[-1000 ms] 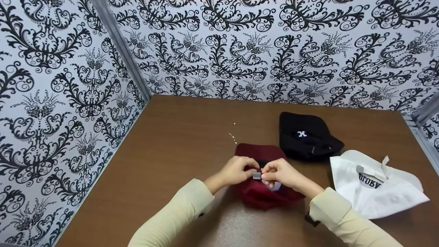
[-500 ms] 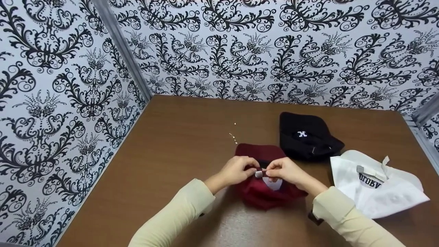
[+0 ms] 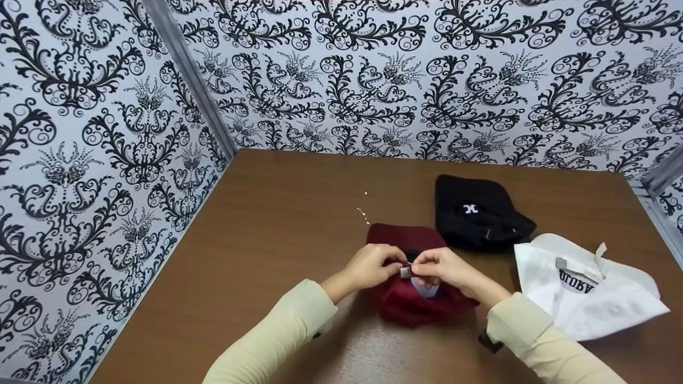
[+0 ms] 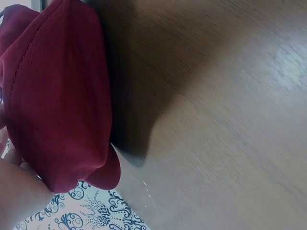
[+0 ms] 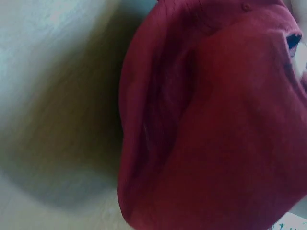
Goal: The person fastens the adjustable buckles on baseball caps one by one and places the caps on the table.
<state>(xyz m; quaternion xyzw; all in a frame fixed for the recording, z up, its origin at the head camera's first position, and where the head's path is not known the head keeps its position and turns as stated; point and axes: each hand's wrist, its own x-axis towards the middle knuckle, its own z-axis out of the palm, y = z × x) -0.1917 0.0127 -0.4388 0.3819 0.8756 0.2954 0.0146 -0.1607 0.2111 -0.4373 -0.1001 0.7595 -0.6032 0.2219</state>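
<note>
Spreads out as a brown tabletop [image 3: 288,213], bearing a maroon cap [image 3: 395,298], a black cap [image 3: 475,221], a white cap [image 3: 587,301], pale marks [image 3: 364,214]

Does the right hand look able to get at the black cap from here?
Probably yes: the black cap lies just beyond the right hand, with nothing visible blocking between. But that hand is busy by the buckle of the maroon cap.

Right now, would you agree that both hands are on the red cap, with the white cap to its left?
Not quite: the left hand and right hand are on the red cap, but the head view shows the white cap to its right.
</note>
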